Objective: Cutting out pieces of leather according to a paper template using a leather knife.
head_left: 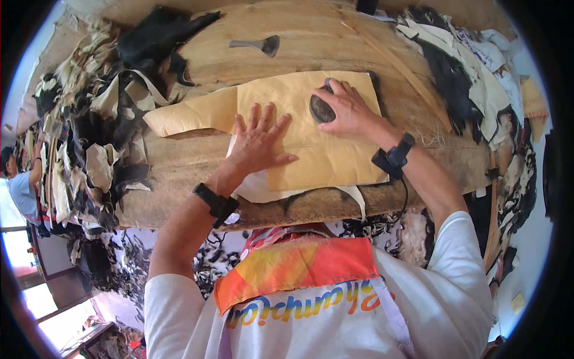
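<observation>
A large tan paper sheet (311, 158) lies over a piece of hide, whose white edge (287, 196) shows along the near side. My left hand (258, 139) rests flat on the sheet with its fingers spread. Gripped in my right hand (348, 110) is a dark oval block (323, 106), set on the paper's upper right part; its exact kind is unclear. A longer paper flap (191, 113) reaches out to the left with a curled edge. Black fur (378, 90) peeks out past the sheet's right side.
A flat blade tool (256, 45) with a flared end lies at the far side of the wooden table (287, 27). One wooden strip (400, 69) slants at the right. Fur and hide scraps (98, 149) pile up left, more hides (460, 72) right. Another person (23, 185) is at far left.
</observation>
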### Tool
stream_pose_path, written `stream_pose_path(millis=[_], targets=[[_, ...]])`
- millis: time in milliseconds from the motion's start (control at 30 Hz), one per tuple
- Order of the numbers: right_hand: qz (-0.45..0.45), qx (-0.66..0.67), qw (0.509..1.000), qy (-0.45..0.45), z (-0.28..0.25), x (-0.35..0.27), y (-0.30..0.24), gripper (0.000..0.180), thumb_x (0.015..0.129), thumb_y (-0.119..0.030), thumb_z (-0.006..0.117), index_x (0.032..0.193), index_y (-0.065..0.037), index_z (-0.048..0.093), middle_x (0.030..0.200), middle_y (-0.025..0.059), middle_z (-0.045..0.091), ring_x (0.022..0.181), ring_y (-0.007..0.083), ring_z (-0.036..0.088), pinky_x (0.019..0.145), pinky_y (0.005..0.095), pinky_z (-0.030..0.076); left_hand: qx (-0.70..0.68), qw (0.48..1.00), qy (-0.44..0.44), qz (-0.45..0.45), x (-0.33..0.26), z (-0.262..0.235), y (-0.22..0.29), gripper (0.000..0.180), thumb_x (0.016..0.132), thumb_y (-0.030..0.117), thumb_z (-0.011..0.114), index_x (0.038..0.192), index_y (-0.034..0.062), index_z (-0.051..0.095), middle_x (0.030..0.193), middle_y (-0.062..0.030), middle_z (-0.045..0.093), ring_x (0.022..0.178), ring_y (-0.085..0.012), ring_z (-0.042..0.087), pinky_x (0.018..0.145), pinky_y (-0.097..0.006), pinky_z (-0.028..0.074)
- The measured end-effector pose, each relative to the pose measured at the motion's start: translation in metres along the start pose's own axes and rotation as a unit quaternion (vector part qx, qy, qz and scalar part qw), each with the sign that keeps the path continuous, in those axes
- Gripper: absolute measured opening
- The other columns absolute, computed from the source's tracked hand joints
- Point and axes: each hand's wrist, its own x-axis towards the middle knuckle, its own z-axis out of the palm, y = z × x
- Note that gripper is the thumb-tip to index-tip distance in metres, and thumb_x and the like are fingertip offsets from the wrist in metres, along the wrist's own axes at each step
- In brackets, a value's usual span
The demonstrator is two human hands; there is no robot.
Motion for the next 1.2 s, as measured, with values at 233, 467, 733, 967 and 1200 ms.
stream_pose_path(millis=[233,467,733,967,1200], targets=[[-0.001,-0.023,0.995,-0.098,-0.005,0.008,-0.028,0.074,0.064,-0.029,0.074,0.130,-0.009,0.045,0.130,0.0185,0.038,0.120,0.0370,0.040,0.100,0.0433,0.035,-0.025,1.000,0.009,-0.002,-0.003,-0.002,-0.002,0.091,0.069,0.071,0.056,0.142,0.0223,0.032,0.148,-0.0199,0.023,0.135,-0.0454,0.019,0.098,-0.070,0.021],[0.043,0.039,0.995,-0.078,-0.020,0.151,-0.010,0.057,0.072,-0.035,0.071,0.118,-0.005,0.056,0.112,0.0184,0.059,0.104,0.0328,0.057,0.085,0.0401,0.047,-0.142,0.988,0.064,0.008,-0.011,0.018,-0.027,0.090,0.069,0.066,0.062,0.141,0.0185,0.034,0.146,-0.0227,0.023,0.135,-0.0451,0.019,0.101,-0.068,0.016],[0.033,-0.064,0.997,0.003,0.044,0.270,0.026,0.045,0.070,-0.028,0.072,0.106,-0.003,0.062,0.098,0.0178,0.064,0.096,0.0315,0.061,0.082,0.0404,0.048,-0.085,0.992,0.005,-0.094,-0.032,-0.016,-0.064,0.091,0.067,0.063,0.066,0.140,0.0163,0.037,0.144,-0.0236,0.028,0.134,-0.0449,0.021,0.101,-0.068,0.017],[0.019,0.094,0.993,-0.072,0.072,0.301,0.060,0.022,0.064,-0.021,0.070,0.077,-0.006,0.062,0.069,0.0110,0.064,0.066,0.0268,0.062,0.057,0.0363,0.047,-0.055,0.994,0.033,-0.087,-0.033,-0.013,-0.064,0.089,0.068,0.065,0.063,0.138,0.0156,0.039,0.143,-0.0235,0.029,0.132,-0.0438,0.026,0.098,-0.068,0.022],[-0.027,-0.135,0.989,-0.044,0.056,0.304,0.020,0.023,0.068,-0.023,0.067,0.079,-0.006,0.058,0.067,0.0108,0.061,0.063,0.0233,0.059,0.058,0.0357,0.046,-0.039,0.994,0.029,-0.099,-0.034,-0.009,-0.067,0.089,0.069,0.064,0.062,0.139,0.0172,0.037,0.144,-0.0216,0.027,0.133,-0.0426,0.023,0.099,-0.068,0.021]])
